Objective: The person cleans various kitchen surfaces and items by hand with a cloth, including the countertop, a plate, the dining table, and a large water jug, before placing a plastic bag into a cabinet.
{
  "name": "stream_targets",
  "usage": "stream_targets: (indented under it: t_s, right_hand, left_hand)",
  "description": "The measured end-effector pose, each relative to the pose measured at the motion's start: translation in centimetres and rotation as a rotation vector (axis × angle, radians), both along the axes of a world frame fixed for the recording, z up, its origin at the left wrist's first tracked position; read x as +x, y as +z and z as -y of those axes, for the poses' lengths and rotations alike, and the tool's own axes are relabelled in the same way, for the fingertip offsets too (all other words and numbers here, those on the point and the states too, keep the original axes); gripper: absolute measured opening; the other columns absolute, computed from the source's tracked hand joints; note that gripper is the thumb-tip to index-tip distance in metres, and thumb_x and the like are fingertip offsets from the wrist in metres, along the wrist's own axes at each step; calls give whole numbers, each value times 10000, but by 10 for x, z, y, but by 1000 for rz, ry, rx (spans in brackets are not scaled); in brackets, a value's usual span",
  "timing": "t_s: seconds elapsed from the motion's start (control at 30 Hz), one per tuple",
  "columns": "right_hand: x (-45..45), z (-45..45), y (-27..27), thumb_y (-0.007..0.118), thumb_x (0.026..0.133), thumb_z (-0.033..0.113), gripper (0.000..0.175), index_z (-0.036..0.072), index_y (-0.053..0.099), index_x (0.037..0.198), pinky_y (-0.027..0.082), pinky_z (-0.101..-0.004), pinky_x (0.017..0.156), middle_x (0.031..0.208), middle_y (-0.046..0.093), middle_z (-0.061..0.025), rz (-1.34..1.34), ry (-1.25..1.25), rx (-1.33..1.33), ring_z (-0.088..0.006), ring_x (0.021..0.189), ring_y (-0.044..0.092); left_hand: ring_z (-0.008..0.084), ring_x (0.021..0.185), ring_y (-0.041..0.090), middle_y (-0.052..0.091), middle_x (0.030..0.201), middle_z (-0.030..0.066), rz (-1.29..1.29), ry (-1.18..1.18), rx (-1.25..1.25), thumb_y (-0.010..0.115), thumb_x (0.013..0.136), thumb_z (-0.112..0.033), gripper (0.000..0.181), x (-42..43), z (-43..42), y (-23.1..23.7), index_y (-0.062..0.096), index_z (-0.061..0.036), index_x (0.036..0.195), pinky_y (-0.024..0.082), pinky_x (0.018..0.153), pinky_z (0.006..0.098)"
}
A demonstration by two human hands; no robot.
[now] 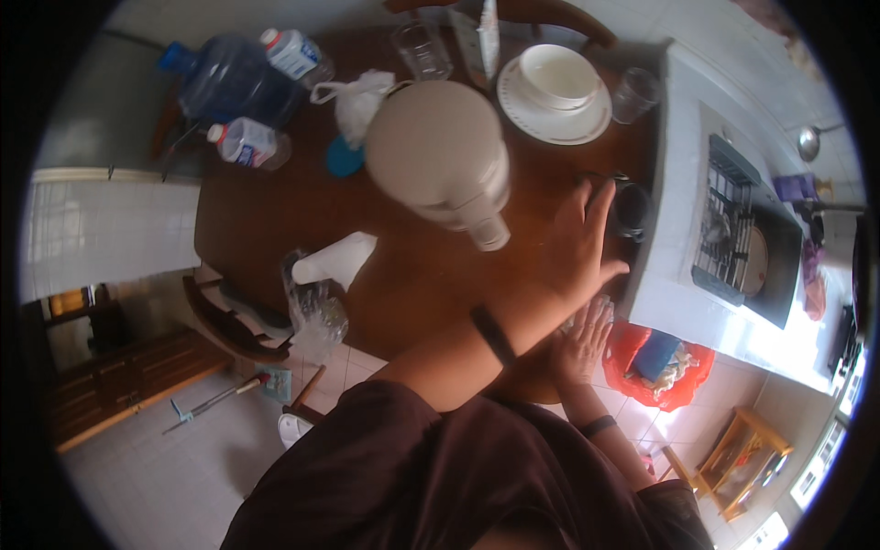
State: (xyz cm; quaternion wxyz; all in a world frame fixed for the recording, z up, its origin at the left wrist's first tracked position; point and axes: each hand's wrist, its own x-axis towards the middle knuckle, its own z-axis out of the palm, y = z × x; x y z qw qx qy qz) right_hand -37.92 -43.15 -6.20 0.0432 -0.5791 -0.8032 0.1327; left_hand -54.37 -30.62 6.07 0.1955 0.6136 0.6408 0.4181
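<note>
My left hand, with a black band on its wrist, reaches across my body over the brown wooden table. Its fingers are spread and hold nothing. A dark glass cup stands just beyond its fingers, at the table's right side. Lower down, near the table's edge, my right hand lies flat with fingers extended; whether something is under its palm is hidden. In the middle of the table sits a large beige kettle-like vessel, its spout pointing towards me. White tissue and crumpled clear plastic lie at the left.
A white bowl on a plate stands at the back, between clear glasses. Bottles and a blue water jug are far left. A counter with a gas stove and a red-bagged bin flank the right.
</note>
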Motion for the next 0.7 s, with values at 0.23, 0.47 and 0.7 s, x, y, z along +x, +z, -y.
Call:
stream_targets:
  t_s: [0.23,0.47,0.7]
  right_hand:
    - [-103,-4,14,664,902,277,821,-23,259,1550,144,-546,1238,1646,205,-212,-54,206,-51,-426,1529,154]
    - [-233,25,13,700,887,354,887,-33,254,1548,121,-531,1246,1646,189,-225,-98,299,-23,-417,1534,134]
    - [-312,35,5,661,916,364,856,-40,248,1547,119,-532,1247,1637,196,-240,-133,241,72,-434,1527,137]
  left_hand:
    - [373,1154,562,584,1243,185,-101,145,-162,731,830,-124,426,-119,160,-15,592,-66,1228,451,996,461]
    - [459,1375,324,316,1533,217,-546,603,-148,892,694,-289,871,-273,221,3,486,-165,1454,275,1135,595]
    - [389,1145,568,613,1218,173,-208,270,-239,823,717,-104,567,-328,239,-12,593,-88,1235,460,979,472]
